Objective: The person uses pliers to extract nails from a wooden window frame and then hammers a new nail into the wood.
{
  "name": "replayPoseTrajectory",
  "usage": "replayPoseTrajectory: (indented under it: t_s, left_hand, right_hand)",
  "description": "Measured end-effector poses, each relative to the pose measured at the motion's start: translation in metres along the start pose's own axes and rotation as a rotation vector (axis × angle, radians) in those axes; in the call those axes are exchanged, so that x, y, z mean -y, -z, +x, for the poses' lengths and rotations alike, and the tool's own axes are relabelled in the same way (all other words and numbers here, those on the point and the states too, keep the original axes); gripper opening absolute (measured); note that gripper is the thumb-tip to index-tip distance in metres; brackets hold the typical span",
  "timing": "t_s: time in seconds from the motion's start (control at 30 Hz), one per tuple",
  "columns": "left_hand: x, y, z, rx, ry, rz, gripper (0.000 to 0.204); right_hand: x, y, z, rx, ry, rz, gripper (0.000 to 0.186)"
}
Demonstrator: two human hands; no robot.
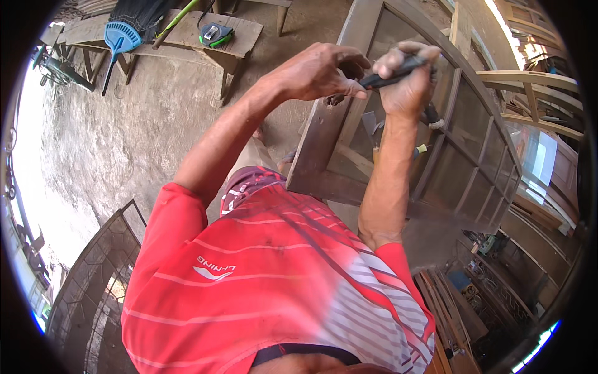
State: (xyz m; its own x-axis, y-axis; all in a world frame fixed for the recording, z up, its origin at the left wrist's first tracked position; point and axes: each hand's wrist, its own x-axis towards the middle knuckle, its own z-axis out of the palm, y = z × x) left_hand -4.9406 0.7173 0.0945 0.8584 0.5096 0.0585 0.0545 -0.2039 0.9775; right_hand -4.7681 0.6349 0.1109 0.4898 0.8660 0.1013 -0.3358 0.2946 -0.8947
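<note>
Shirt: red, white-striped, nearest.
Right hand: closed around black tool, blurred.
Left hand: fingers curled at the tool's end; contact cannot be told.
Black tool: held above brown paned door.
Table: farther off, green-and-black tape measure on top.
</note>
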Motion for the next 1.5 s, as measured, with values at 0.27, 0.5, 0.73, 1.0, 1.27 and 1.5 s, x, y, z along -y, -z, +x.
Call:
replayPoseTrajectory:
  t_s: [0.27,0.5,0.73,1.0,1.27,1.5]
  left_hand:
    - [0.045,-0.012,-0.044,0.038,0.109,0.049,0.041]
    - [0.029,-0.044,-0.056,0.03,0.332,-0.232,0.023]
    - [0.045,-0.066,-0.082,0.099,0.416,-0.617,0.019]
    - [0.04,-0.056,-0.128,0.131,0.459,-0.416,0.021]
    - [0.049,-0.068,-0.134,-0.112,0.488,-0.403,0.025]
    - [0.07,-0.069,-0.051,-0.377,0.379,0.348,0.067]
  right_hand:
    - [0.067,0.028,0.002,0.067,0.177,0.235,0.077]
    - [0.052,0.054,-0.06,-0.039,0.166,0.398,0.073]
    - [0.042,0.074,-0.116,-0.409,0.06,0.506,0.069]
    - [0.008,0.076,-0.187,-0.584,-0.127,0.758,0.068]
    - [0.007,0.096,-0.218,-0.493,0.046,1.052,0.05]
    - [0.045,0.159,-0.235,-0.616,0.304,0.742,0.057]
